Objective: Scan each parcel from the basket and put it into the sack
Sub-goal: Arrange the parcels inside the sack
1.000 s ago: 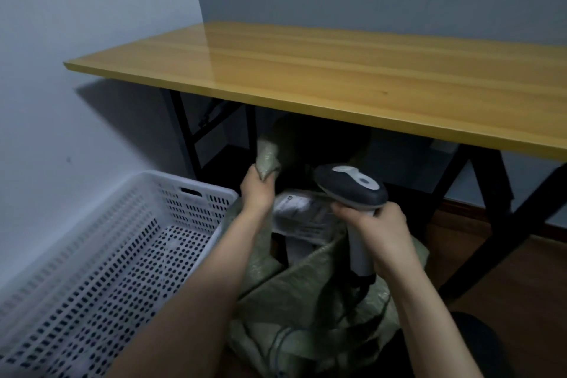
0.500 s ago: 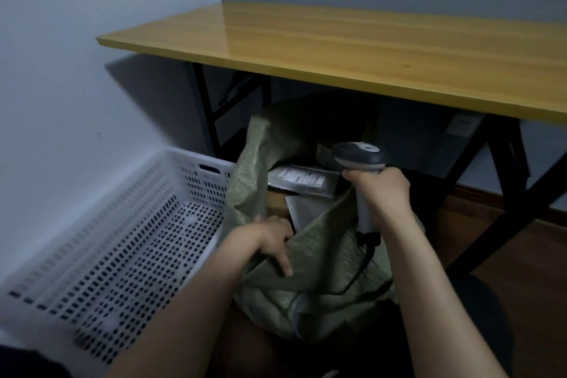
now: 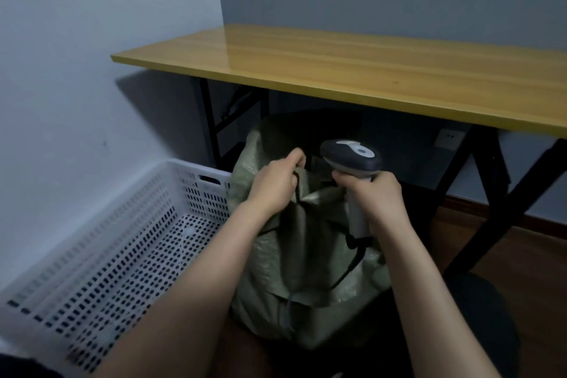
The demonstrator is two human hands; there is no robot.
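Already done: no parcel can be made out in the visible part of the basket, though that area is blurred; judged, scanning and loading are at or near their end
Left to do: judged, confirm that the basket holds nothing more, then close or release the sack
Step in hand: judged, gathering the sack mouth
Left grip: fingers curled round a bunched fold of the sack's mouth fabric, pinching it tight
Right grip: fingers wrapped round the handle of the scanner, whose head sits upright just above the sack mouth
Parcels: none in view; judged to lie inside the sack, below both grips, hidden by the fabric
Sack position: on the floor, just beside the basket's far right corner, partly under the front edge of the worktop
Sack relative to grips: mouth held in the left grip; right grip just beside it, and contact with the fabric cannot be told
Scanner cable: hangs from the handle and lies across the sack's front
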